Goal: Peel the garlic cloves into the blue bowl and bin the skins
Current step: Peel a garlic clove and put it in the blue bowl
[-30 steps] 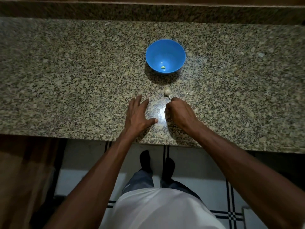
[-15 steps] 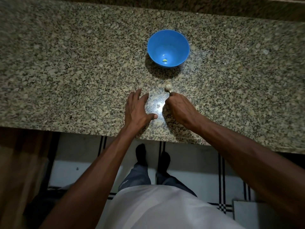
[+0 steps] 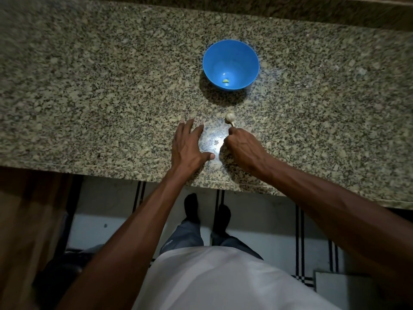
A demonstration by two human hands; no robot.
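1. My right hand (image 3: 242, 148) is curled into a loose fist at frame centre, fingertips pinching the stem of the garlic (image 3: 230, 117).
2. My left hand (image 3: 187, 146) lies flat on the granite counter (image 3: 89, 97), fingers straight and slightly spread, holding nothing.
3. The garlic sits just above my right knuckles, its stem running down-right into my grip; the right hand is clearly nearer.
4. The blue bowl (image 3: 250, 57) stands further up the frame, near the garlic, with one small peeled clove (image 3: 226, 81) in its bottom.
5. No bin shows.
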